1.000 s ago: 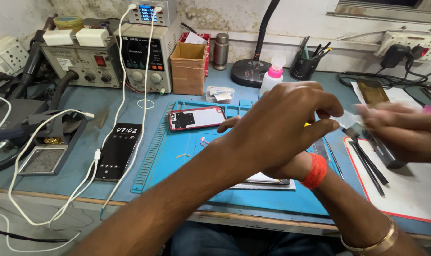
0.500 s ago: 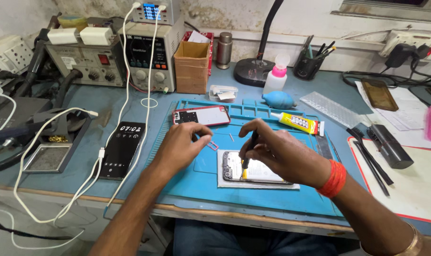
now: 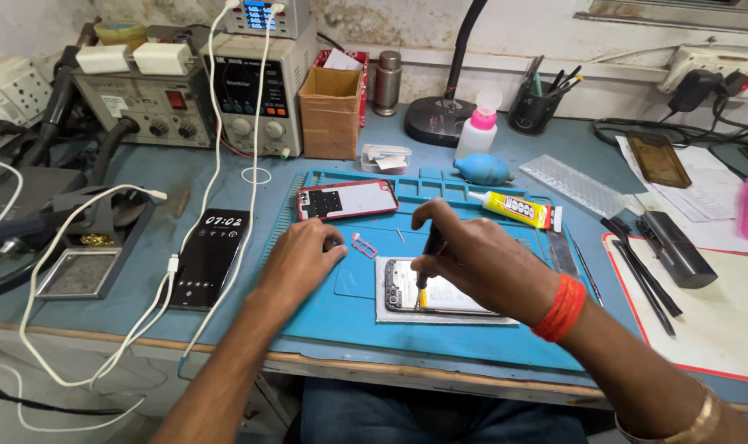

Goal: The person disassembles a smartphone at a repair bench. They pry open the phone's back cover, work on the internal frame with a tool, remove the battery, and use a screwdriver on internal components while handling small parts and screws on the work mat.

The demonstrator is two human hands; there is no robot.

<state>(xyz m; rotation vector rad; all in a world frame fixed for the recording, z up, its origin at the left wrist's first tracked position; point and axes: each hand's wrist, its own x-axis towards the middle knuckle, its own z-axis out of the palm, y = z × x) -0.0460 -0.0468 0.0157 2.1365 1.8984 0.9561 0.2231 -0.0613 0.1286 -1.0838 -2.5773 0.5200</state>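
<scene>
Left hand [image 3: 301, 256] now beside SIM tray [image 3: 364, 246]

Your bench clutter, away from the work

You have a yellow glue tube [image 3: 515, 208] beside a blue dust blower [image 3: 482, 168], a cardboard box [image 3: 331, 111], and a charging black phone [image 3: 208, 256] at left.

A blue tabletop [image 3: 143, 177] fills the view, its wooden front edge [image 3: 440, 372] worn pale along 6 o'clock; behind it, at 12 o'clock, stands a rough, stained plaster wall [image 3: 365, 20]; a white ledge [image 3: 489, 59] runs along its foot; at 2 o'clock a white socket strip [image 3: 719, 66] is fixed to the wall; light falls evenly, with soft shadows.
</scene>
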